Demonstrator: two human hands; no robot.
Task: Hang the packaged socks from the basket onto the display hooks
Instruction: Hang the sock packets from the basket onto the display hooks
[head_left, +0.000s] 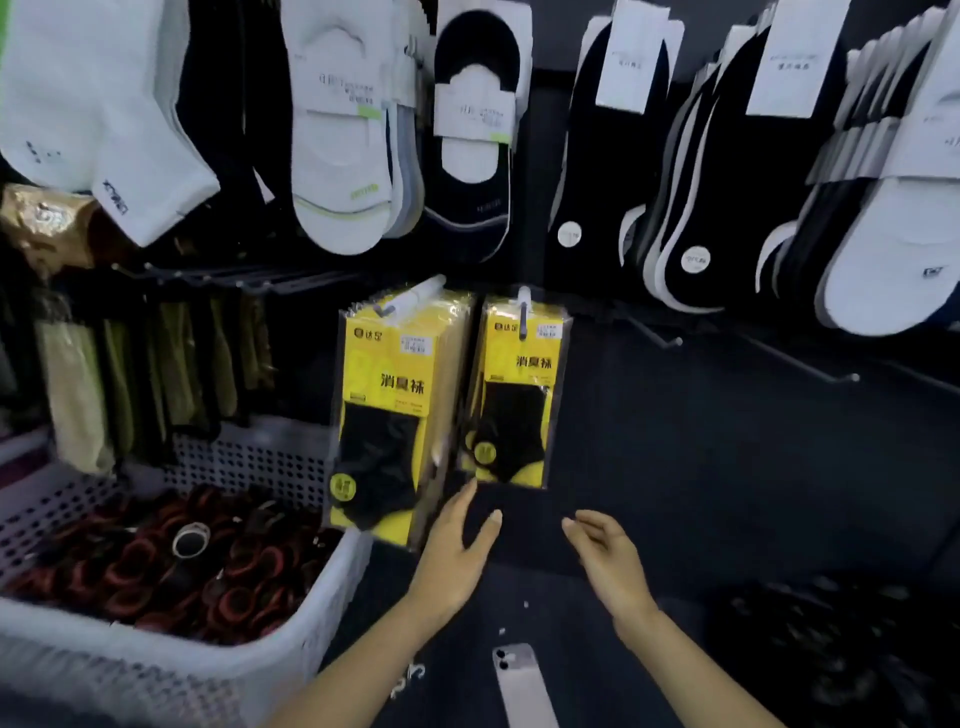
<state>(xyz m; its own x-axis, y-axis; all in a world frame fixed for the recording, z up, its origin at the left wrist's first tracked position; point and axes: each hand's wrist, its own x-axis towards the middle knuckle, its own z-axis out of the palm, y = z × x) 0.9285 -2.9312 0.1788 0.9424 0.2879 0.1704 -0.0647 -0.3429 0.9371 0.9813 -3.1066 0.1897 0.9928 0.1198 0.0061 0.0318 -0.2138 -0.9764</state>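
Two bunches of yellow sock packs hang on display hooks at the middle of the wall: a thick left bunch and a thinner right bunch. My left hand is open just below them, fingertips close to the bottom edge of the right bunch; whether they touch is unclear. My right hand hovers open to the right, holding nothing. A white perforated basket at the lower left holds several dark packaged socks with red trim.
Bare metal hooks stick out of the dark panel to the right of the yellow packs. White and black socks hang in the rows above, olive ones at the left. A phone lies on the dark floor below my hands.
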